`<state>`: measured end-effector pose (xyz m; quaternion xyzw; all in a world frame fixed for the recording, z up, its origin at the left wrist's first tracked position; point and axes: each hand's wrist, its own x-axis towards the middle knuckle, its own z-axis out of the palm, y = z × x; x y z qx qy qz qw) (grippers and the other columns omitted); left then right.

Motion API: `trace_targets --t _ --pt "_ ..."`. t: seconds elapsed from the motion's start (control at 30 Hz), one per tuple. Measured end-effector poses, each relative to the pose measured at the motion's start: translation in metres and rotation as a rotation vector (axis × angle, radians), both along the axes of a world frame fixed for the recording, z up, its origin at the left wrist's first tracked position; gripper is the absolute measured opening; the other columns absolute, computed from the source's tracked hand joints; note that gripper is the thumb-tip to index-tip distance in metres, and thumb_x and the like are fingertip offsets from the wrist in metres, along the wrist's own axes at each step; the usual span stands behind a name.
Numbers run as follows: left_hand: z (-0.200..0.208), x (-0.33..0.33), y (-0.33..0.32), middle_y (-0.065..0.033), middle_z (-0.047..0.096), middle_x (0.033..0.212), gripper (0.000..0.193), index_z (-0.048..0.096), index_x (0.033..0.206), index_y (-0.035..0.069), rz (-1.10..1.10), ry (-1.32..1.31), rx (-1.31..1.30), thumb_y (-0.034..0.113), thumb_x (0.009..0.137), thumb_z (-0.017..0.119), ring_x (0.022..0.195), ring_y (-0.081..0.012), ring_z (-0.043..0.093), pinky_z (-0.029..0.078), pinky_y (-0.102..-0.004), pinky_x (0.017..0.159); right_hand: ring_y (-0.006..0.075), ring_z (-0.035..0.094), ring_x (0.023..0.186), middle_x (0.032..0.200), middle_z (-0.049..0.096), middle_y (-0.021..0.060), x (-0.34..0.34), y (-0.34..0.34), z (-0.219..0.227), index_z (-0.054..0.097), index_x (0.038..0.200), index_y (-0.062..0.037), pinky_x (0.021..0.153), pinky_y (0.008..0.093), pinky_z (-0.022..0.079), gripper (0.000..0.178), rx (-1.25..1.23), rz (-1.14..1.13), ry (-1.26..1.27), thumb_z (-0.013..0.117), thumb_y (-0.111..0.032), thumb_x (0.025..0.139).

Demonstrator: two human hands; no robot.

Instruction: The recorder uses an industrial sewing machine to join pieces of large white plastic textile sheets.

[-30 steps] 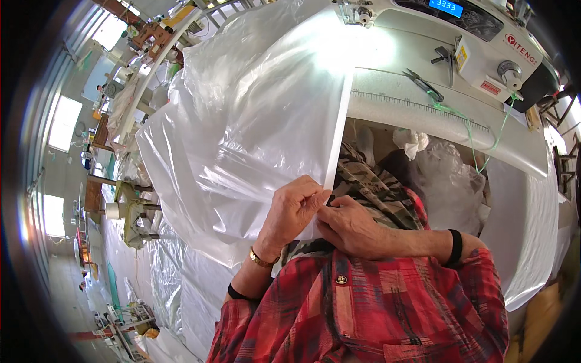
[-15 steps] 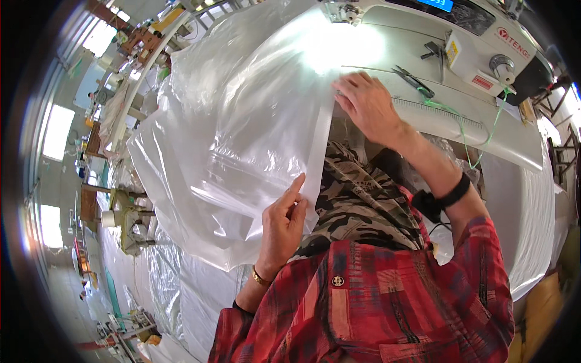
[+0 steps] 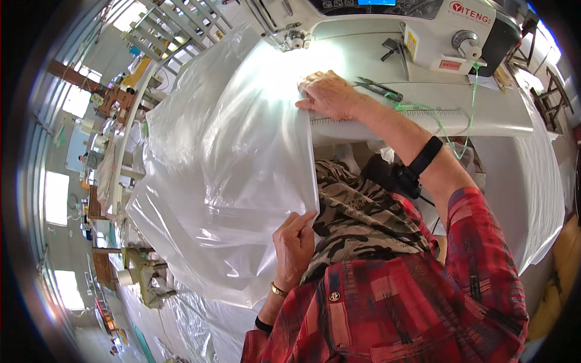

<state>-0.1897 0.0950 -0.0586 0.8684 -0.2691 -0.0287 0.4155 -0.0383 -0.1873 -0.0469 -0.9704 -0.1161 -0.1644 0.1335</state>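
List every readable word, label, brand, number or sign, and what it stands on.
Red lettering, not copied here: white sewing machine.
Red label, yellow label: white housing, print too small.
Blue screen: characters unclear.
Ruler scale: table edge, numerals too small.
Camouflage cloth: faint lettering, too small.

Big translucent white plastic sheet [image 3: 242,163] looks v glossy & crinkly tbh, vs the red plaid cloth shirt [image 3: 387,302], def matt.

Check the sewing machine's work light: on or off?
On: a bright white glow lies across the plastic sheet and machine bed.
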Motion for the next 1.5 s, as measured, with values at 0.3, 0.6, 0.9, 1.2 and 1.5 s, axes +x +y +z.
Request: trace_targets --t 0.3,0.6,0.9,1.2,1.5 --pt "0.015 0.061 -0.032 -0.0168 0.053 0.068 0.018 0.068 0.089 -0.002 -0.049 -0.153 0.005 0.001 0.080 0.052 0.061 -0.0356 0.056 0.044 -0.0408 0.058 0.0332 0.057 0.101 0.098 0.061 0.0174 -0.005 0.001 0.002 0.056 0.107 0.0004 0.089 0.0456 0.041 0.045 0.047 0.010 -0.060 0.052 -0.042 0.093" --pt "0.039 0.132 -0.082 -0.0197 0.055 0.068 0.012 0.062 0.076 -0.001 -0.084 -0.320 0.060 0.004 0.080 0.051 0.063 -0.0398 0.055 0.044 -0.0439 0.059 0.0346 0.056 0.096 0.095 0.060 0.0186 -0.007 -0.001 0.008 0.056 0.106 0.0009 0.086 0.0458 0.040 0.040 0.115 0.048 0.026 0.054 -0.036 0.092" --pt "0.038 0.199 -0.131 -0.0207 0.060 0.074 0.019 0.068 0.080 -0.002 0.006 -0.422 0.408 0.004 0.080 0.050 0.062 -0.0368 0.058 0.046 -0.0395 0.061 0.0314 0.060 0.102 0.101 0.064 0.0177 0.003 0.000 -0.004 0.061 0.099 0.0010 0.090 0.0417 0.044 0.020 0.023 -0.046 -0.063 0.052 -0.011 0.086" --pt "0.038 0.155 -0.043 -0.0119 0.064 0.100 0.035 0.059 0.119 0.001 0.071 -0.222 0.045 0.020 0.090 0.063 0.076 -0.0248 0.063 0.049 -0.0355 0.071 0.0337 0.059 0.102 0.104 0.064 0.0187 -0.006 0.008 0.001 0.058 0.118 0.0007 0.090 0.0423 0.047 0.030 0.319 -0.115 -0.332 0.053 -0.007 0.089" --pt "0.022 0.113 0.056 -0.0102 0.059 0.110 0.043 0.065 0.114 0.005 0.328 -0.675 0.293 0.027 0.078 0.074 0.099 -0.0299 0.054 0.043 -0.0409 0.087 0.0282 0.064 0.093 0.103 0.067 0.0163 -0.128 0.094 -0.060 0.059 0.113 0.0023 0.080 0.0350 0.050 0.028 1.243 -0.070 0.320 0.063 -0.013 0.089"
